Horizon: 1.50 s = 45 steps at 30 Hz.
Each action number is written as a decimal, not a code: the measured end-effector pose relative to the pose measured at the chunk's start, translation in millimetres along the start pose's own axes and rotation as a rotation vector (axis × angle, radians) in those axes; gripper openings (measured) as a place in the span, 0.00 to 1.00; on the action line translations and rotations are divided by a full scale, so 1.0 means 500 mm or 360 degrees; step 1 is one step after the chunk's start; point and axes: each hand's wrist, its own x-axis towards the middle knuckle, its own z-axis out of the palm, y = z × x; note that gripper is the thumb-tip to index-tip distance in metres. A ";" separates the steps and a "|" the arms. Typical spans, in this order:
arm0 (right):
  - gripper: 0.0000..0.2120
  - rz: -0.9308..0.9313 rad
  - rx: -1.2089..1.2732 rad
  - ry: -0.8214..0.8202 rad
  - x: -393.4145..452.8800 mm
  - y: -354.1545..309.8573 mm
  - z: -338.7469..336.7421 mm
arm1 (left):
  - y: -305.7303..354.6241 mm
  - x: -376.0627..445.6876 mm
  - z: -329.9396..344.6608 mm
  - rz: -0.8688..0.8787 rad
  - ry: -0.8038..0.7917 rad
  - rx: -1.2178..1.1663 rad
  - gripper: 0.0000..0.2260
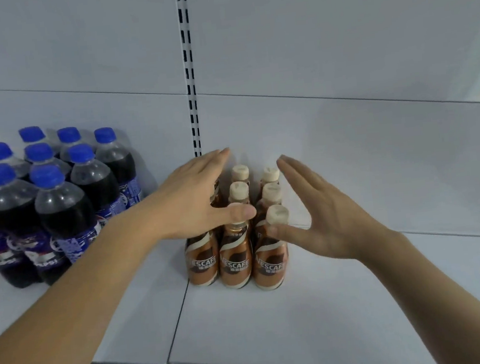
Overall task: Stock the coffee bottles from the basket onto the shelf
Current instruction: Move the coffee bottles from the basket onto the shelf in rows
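Several brown coffee bottles (pixel 236 258) with cream caps stand upright in a tight block on the white shelf (pixel 318 306), near its back wall. My left hand (pixel 196 197) lies flat against the block's left side with straight fingers, its thumb across the cap of the front middle bottle. My right hand (pixel 323 212) flanks the right side, fingers straight, thumb touching the front right bottle (pixel 270 264) below its cap. The left column of bottles is mostly hidden under my left hand. No basket is in view.
A group of several dark cola bottles (pixel 59 205) with blue caps stands on the shelf at the left. A slotted upright (pixel 188 69) runs down the back wall. The shelf's front edge (pixel 250 362) is near the bottom; the shelf is bare to the right.
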 end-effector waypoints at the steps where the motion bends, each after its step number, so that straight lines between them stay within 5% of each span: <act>1: 0.52 -0.0076 -0.0042 0.0046 0.015 -0.016 -0.002 | -0.013 -0.018 0.004 -0.0067 -0.0001 -0.0084 0.60; 8: 0.53 -0.0298 -0.0501 -0.0362 0.094 -0.100 0.032 | -0.098 -0.095 0.106 -0.0361 -0.0060 -0.0437 0.68; 13: 0.49 -0.0290 -0.0547 -0.0383 0.097 -0.096 0.050 | -0.124 -0.097 0.181 -0.0379 0.0005 -0.0471 0.40; 16: 0.48 -0.0307 -0.0548 -0.0369 0.098 -0.091 0.054 | -0.130 -0.092 0.193 -0.0354 0.0065 -0.0502 0.37; 20: 0.49 -0.0306 -0.0589 -0.0401 0.095 -0.087 0.050 | -0.135 -0.088 0.197 -0.0264 0.0068 -0.0503 0.41; 25: 0.60 -0.0189 -0.0650 -0.0470 0.110 -0.129 0.034 | -0.161 -0.076 0.189 -0.0190 -0.0011 -0.0584 0.63; 32: 0.58 -0.0063 -0.0674 -0.0511 0.152 -0.173 0.074 | -0.173 -0.042 0.194 0.0085 -0.0095 -0.0895 0.56; 45: 0.56 0.0082 -0.0636 -0.0550 0.153 -0.192 0.060 | -0.224 0.017 0.193 0.0288 -0.0110 -0.0955 0.66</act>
